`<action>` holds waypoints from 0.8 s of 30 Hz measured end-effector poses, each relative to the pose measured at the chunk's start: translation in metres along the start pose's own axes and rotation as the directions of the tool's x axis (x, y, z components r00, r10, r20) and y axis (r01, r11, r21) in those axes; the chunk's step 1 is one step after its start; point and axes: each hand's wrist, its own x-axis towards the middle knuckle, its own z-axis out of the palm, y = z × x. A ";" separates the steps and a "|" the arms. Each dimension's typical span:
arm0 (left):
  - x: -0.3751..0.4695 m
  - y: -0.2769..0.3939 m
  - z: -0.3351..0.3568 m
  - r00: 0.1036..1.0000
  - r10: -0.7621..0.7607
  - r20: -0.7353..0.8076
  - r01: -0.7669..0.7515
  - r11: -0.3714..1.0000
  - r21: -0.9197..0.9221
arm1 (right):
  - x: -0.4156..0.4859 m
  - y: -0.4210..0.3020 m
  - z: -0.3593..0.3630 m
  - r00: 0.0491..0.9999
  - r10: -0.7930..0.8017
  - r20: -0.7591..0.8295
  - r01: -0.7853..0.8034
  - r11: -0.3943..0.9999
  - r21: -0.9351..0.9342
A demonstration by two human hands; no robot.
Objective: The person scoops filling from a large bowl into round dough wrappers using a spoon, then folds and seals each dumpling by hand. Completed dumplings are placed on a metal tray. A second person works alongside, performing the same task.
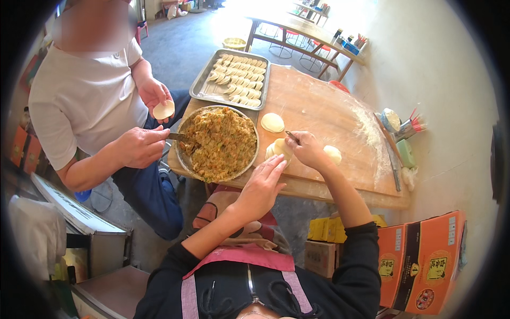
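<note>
My left hand (265, 183) reaches to the near edge of a stack of round dough wrappers (274, 149). Its fingertips touch or overlap that edge, and the thumb stands apart. A thin metal utensil (293, 137) is gripped in my right hand (308, 149), with its holed end poking out; the rest is hidden. Farther back lies another stack of wrappers (272, 122), and a pale dough piece (332, 154) sits right of my right hand. To the left is a wide metal bowl (179, 157) of chopped filling (221, 141).
A co-worker (87, 103) at left holds a wrapper (163, 109) and a spatula (176, 136) in the filling. Behind the bowl, a metal tray (198, 88) bears rows of dumplings (239, 75). A long blade (393, 169) and flour bowl (390, 119) line the floured board's (318, 107) right side.
</note>
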 end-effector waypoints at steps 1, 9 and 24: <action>-0.001 -0.008 0.009 1.000 -0.003 0.025 0.000 0.993 0.119 | -0.001 -0.001 -0.001 0.996 -0.028 -0.087 0.024 0.999 -0.046; 0.000 -0.004 0.014 0.997 -0.071 -0.039 0.071 0.997 -0.005 | -0.008 -0.003 -0.010 0.954 -0.168 -0.248 0.149 0.985 -0.092; -0.001 -0.003 0.021 0.991 -0.119 -0.055 0.117 0.992 -0.050 | -0.002 -0.012 -0.028 0.912 -0.053 -0.406 0.072 0.997 0.031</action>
